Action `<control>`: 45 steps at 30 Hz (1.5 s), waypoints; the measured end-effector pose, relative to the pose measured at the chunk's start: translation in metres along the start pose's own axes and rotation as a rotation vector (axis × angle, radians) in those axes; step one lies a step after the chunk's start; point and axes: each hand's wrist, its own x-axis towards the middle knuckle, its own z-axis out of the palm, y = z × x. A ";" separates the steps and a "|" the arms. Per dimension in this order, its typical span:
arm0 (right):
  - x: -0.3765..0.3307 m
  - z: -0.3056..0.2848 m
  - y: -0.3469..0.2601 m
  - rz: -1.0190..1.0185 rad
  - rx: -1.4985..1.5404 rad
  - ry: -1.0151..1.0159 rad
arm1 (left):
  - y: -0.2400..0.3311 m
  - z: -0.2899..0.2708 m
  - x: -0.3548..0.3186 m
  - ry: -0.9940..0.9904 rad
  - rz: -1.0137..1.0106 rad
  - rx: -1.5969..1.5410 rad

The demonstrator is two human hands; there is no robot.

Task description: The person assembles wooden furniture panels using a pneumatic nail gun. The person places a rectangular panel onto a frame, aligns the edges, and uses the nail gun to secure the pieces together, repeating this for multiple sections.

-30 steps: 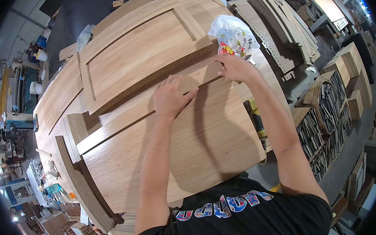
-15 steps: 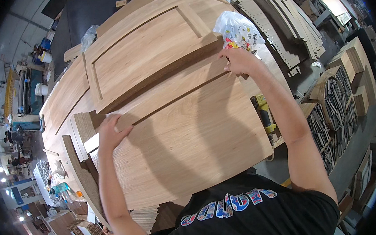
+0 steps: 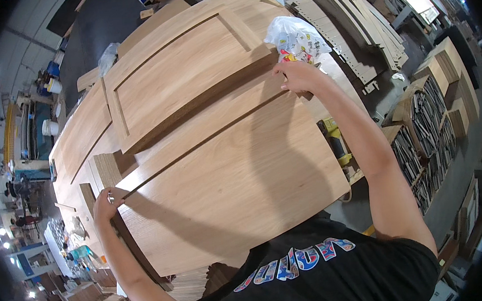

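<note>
A large flat oak-veneer panel lies nearest me on a stack of wooden door parts. A long narrow rail lies along its far edge. My left hand grips the left end of the panel where it meets the rail. My right hand holds the right end of the same far edge. Beyond the rail lies a framed cabinet door with a recessed centre.
A crumpled printed plastic bag sits by my right hand. A yellow power tool lies at the table's right edge. Stacks of wooden strips and shelves of parts stand to the right. More panels extend left.
My left hand slid from the middle of the rail out to the panel's left end. My right hand stayed at the right end.
</note>
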 end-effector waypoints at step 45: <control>0.007 0.035 0.004 -0.166 -0.344 0.332 | 0.509 0.025 0.019 0.192 0.690 -0.483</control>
